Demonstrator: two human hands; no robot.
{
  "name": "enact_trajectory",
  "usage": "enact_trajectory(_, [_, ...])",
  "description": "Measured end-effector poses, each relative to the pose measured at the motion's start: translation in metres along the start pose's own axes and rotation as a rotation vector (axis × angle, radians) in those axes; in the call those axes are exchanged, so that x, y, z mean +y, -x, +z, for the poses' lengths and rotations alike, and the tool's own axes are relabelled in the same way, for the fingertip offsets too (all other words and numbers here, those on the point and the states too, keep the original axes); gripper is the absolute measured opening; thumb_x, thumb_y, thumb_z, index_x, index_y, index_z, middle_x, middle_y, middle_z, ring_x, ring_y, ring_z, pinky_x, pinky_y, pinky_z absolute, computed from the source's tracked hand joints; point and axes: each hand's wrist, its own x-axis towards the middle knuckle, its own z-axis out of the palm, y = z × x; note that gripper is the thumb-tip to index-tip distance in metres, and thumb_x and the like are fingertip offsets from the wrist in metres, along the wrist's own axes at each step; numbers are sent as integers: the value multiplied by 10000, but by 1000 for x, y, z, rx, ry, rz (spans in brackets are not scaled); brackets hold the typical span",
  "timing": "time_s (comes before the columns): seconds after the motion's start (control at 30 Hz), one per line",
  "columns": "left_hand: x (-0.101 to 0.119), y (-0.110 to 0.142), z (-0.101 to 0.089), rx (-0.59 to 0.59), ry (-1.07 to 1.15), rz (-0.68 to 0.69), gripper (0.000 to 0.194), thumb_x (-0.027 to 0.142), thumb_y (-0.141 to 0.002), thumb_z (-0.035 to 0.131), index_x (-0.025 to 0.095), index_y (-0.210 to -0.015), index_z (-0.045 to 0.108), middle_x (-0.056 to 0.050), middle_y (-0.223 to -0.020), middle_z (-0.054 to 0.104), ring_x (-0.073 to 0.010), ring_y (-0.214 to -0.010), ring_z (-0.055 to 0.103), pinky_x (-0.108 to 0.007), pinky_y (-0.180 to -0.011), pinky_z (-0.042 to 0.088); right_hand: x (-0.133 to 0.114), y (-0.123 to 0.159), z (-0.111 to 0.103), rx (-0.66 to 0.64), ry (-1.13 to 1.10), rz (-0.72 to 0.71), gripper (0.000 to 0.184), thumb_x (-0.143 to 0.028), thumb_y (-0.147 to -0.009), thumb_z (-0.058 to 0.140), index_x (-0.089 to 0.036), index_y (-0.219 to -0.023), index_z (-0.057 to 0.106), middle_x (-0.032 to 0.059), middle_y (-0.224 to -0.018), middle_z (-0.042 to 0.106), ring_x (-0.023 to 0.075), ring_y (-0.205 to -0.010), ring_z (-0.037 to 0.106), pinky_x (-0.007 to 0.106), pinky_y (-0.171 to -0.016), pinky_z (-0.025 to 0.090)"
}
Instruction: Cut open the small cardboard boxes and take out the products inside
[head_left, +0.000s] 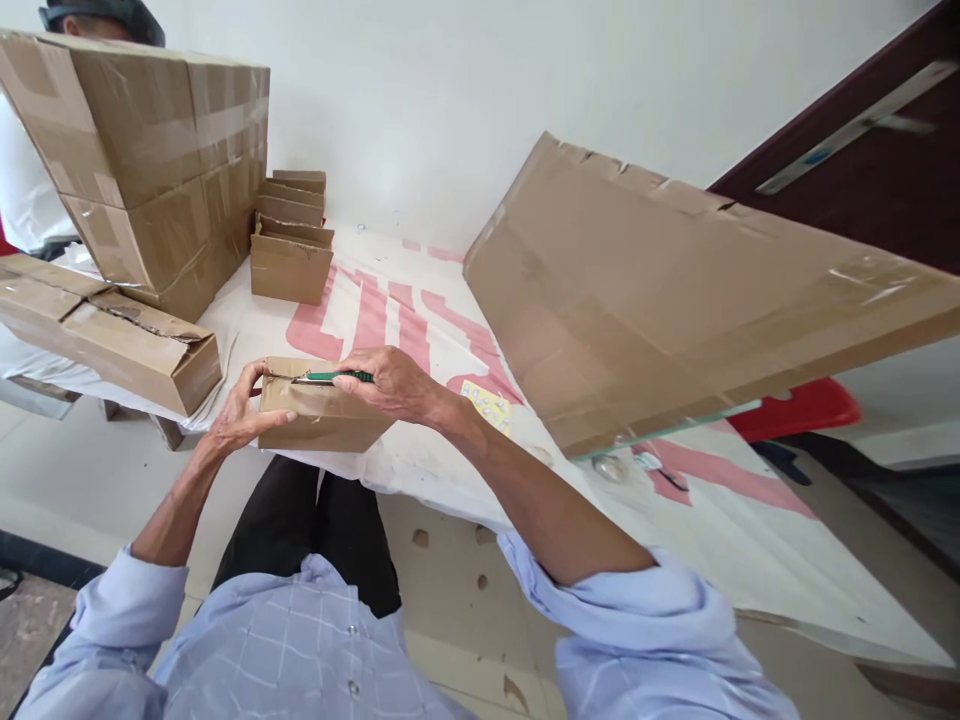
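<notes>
Pale-blue checked shirt [277, 640] fills the lower frame; left of centre, the left hand [244, 412] spreads across one end of a small brown cardboard box [322, 432], the right hand [394, 380] pinching a green-handled tool [326, 377], probably a knife, over its top. Shallow strokes, clear of the left hand, seem safest.

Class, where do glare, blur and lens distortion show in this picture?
In the head view, glare streaks the taped, stacked cartons; the door handle, upper right in the same view, looks smeared; the cardboard panel stretches toward the head view's right edge, suggesting wide-lens distortion.
</notes>
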Motion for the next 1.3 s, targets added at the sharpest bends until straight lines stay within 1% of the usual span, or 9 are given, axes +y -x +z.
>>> enact_trajectory(0.3, [8, -1, 2, -4, 2, -11, 799, 633, -715, 926, 278, -1345, 587, -112, -1570, 634, -389, -1458, 616, -522, -1217, 528, -5, -35, 3, -109, 216, -43, 284, -305, -1111, 615, -185, -977, 835, 56, -902, 750, 184, -809, 586, 327, -729, 354])
enact_trajectory(0.43, [11, -3, 1, 8, -42, -30, 787, 665, -699, 917, 266, -1300, 599, -112, -1499, 662, -391, -1431, 621, -529, -1225, 518, 7, -33, 0, -149, 346, -42, 291, -366, -1111, 681, -209, -915, 827, 54, -858, 726, 187, -780, 580, 338, -687, 305])
enact_trajectory(0.67, [17, 0, -3, -15, -90, -31, 752, 660, -749, 889, 257, -1312, 595, -123, -1527, 627, -382, -1412, 640, -526, -1187, 559, 57, 39, -55, -118, 345, 103, 278, -454, -1070, 718, -264, -907, 840, 68, -903, 793, 232, -811, 649, 358, -679, 378])
enact_trajectory(0.77, [17, -1, -5, -44, -150, 1, 858, 680, -748, 887, 264, -1432, 581, -135, -1569, 590, -408, -1475, 593, -564, -1176, 573, 79, 81, -62, 94, 220, 210, 283, -479, -1062, 659, -273, -996, 842, 68, -970, 818, 251, -838, 691, 386, -731, 478])
enact_trajectory(0.87, [19, -4, -9, -84, -184, 9, 959, 698, -761, 878, 286, -1556, 534, -142, -1650, 528, -429, -1529, 539, -579, -1176, 579, 101, 115, -29, 346, 163, 395, 313, -474, -1026, 636, -232, -1084, 825, 100, -1014, 801, 271, -885, 719, 406, -798, 539])
enact_trajectory(1.03, [28, -8, -16, -153, -223, -36, 1091, 686, -768, 894, 288, -1679, 445, -167, -1738, 445, -443, -1554, 504, -591, -1192, 569, 131, 141, 73, 430, 58, 679, 329, -437, -946, 631, -219, -1125, 802, 135, -1106, 795, 311, -985, 739, 433, -855, 577])
enact_trajectory(1.1, [31, -9, -18, -157, -225, -40, 1117, 680, -760, 906, 295, -1695, 430, -171, -1762, 421, -456, -1566, 493, -603, -1190, 569, 137, 141, 98, 460, 20, 707, 333, -456, -954, 621, -229, -1113, 804, 134, -1099, 789, 318, -1009, 734, 451, -882, 589])
enact_trajectory(1.2, [34, -11, -20, -157, -232, -35, 1082, 685, -772, 897, 304, -1680, 449, -164, -1742, 455, -456, -1557, 510, -614, -1187, 569, 137, 127, 100, 550, -25, 619, 376, -504, -998, 590, -223, -1127, 803, 142, -1082, 768, 321, -1000, 723, 484, -897, 609])
enact_trajectory(1.3, [35, -11, -20, -157, -262, -36, 1019, 711, -763, 892, 294, -1611, 514, -150, -1673, 516, -444, -1528, 542, -600, -1171, 585, 123, 97, 73, 667, 17, 395, 378, -493, -1042, 595, -224, -1228, 786, 154, -1208, 748, 351, -1159, 701, 541, -989, 619])
